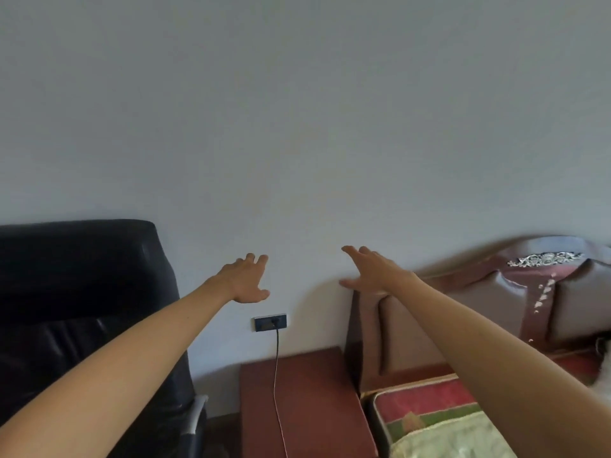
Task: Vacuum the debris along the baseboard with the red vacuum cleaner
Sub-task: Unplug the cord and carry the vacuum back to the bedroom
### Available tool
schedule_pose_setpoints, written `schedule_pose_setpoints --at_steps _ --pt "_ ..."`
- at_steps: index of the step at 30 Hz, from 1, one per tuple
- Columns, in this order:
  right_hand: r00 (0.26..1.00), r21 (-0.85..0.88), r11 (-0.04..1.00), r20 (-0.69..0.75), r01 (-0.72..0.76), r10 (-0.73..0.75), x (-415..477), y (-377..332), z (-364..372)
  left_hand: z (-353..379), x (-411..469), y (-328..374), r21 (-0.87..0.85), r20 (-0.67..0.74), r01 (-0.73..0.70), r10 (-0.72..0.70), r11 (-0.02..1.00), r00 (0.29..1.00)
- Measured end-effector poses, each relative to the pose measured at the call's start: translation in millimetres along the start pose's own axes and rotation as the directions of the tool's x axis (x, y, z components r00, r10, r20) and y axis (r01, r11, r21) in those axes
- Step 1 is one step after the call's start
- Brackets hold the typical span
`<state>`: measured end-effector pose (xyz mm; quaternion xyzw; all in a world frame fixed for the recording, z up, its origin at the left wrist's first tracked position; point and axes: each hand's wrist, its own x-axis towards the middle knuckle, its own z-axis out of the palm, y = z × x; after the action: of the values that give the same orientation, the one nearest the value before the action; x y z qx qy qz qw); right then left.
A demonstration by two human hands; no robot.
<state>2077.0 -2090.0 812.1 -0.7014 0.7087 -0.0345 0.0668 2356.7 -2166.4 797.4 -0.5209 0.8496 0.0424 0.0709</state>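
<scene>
Hands apart, palms down, holding nothing: left hand (246, 281), right hand (370, 272), fingers spread before wall (297, 127).

Both arms are bare from the lower edge of the view up to the wrists, slim and smooth. The left hand (246, 280) and the right hand (372, 274) are bare too, with slender fingers (350, 251). The nails are too blurred to make out.
</scene>
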Motion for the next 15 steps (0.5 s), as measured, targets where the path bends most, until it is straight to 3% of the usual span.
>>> schedule_pose_setpoints --at_steps 9,15 --pt "0.941 -0.042 0.970 0.256 0.241 -0.223 128 18 109 99 59 -12 -0.120 0.161 0.169 -0.149 0.978 0.976" --pt "0.894 0.079 0.974 0.386 0.213 -0.227 177 19 216 206 76 -5 -0.161 0.315 0.227 -0.168 0.960 0.934"
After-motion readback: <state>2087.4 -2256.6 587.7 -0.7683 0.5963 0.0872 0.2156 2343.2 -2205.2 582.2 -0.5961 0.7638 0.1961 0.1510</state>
